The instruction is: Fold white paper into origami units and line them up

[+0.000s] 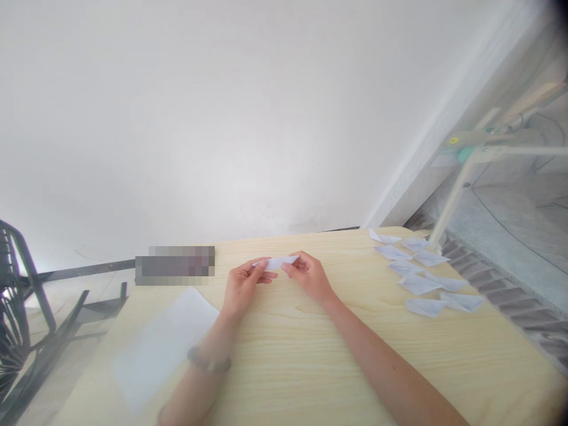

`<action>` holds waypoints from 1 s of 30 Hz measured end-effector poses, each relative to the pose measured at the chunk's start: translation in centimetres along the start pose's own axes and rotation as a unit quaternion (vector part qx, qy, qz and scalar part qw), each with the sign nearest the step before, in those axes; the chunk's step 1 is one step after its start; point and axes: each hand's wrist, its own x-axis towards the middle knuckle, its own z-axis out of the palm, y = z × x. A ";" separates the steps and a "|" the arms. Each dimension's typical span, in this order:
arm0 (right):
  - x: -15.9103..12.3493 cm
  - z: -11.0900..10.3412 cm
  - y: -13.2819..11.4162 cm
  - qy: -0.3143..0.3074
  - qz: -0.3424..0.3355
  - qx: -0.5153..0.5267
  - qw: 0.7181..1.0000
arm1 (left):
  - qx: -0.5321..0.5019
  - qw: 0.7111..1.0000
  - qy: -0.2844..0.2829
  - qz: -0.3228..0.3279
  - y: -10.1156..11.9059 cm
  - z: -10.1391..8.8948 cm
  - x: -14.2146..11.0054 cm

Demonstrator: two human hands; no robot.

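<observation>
Between my two hands is a small folded piece of white paper (276, 262), long and narrow with a pointed right end. My left hand (245, 284) pinches its left end, thumb on top and fingers beneath. The right end is gripped by my right hand (310, 277), thumb in front and fingers curled behind. The paper is held just above the wooden table (284, 355). To the left, partly behind my left forearm, lies a flat white sheet of paper (164, 349).
Several folded paper boats (415, 284) lie in two rough rows at the table's right side. A blurred-out dark object (175, 266) sits at the back left corner. A white wall (266, 118) rises behind the table. A dark chair (26, 319) stands at left.
</observation>
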 end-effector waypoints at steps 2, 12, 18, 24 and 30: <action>0.0 0.0 0.0 0.002 -0.003 0.023 1.000 | 0.002 1.000 -0.007 0.001 0.1 0.1 0.0; 0.0 0.0 0.3 -0.005 -0.005 0.009 1.000 | 0.044 0.998 -0.024 0.031 -0.3 0.2 0.2; 0.0 0.1 0.4 0.003 0.007 -0.007 1.000 | 0.064 0.997 -0.027 0.029 -0.1 0.2 0.1; -0.1 0.0 -0.1 -0.010 0.016 -0.015 1.000 | 0.064 0.997 -0.017 0.026 0.1 0.3 0.0; -0.1 0.0 0.1 -0.012 0.014 -0.022 1.000 | 0.061 0.998 -0.011 0.017 0.5 0.4 -0.1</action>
